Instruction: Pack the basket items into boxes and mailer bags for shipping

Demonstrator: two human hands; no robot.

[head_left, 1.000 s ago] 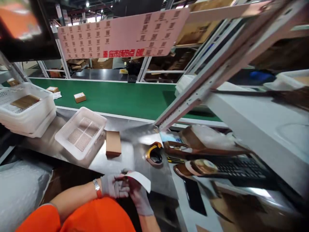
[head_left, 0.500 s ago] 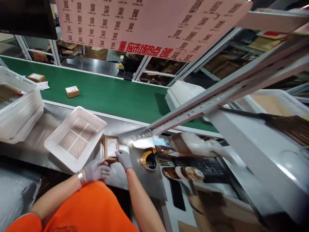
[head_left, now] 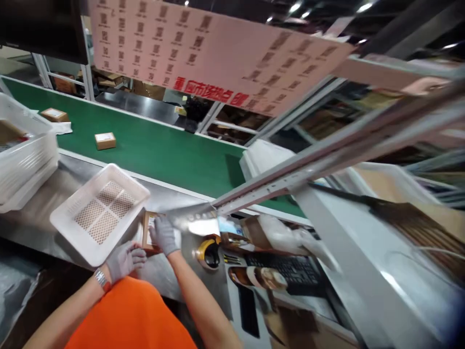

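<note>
A small cardboard box [head_left: 144, 231] with a white label lies on the metal bench, just right of a white plastic basket [head_left: 69, 242]. My right hand [head_left: 164, 235], in a grey glove, rests flat over the label with its fingers stretched out, covering most of the box's top. At the box's near left corner, my gloved left hand [head_left: 125, 261] is closed, its fingertips gripping the edge. Its curled lower fingers stay off the box. A yellow-and-black tape roll [head_left: 209, 253] stands on the bench to the right of my right hand.
Beyond the bench runs a green conveyor belt [head_left: 174, 157], carrying a small labelled carton [head_left: 105, 141]. Stacked white baskets [head_left: 32, 167] stand at left. A slanting metal post [head_left: 261, 191] crosses the right side, near a keyboard [head_left: 286, 269] and a phone [head_left: 248, 310].
My right hand has moved from the label's lower right corner to lie flat across the label. My left hand keeps to the box's near corner. The view has shifted slightly.
</note>
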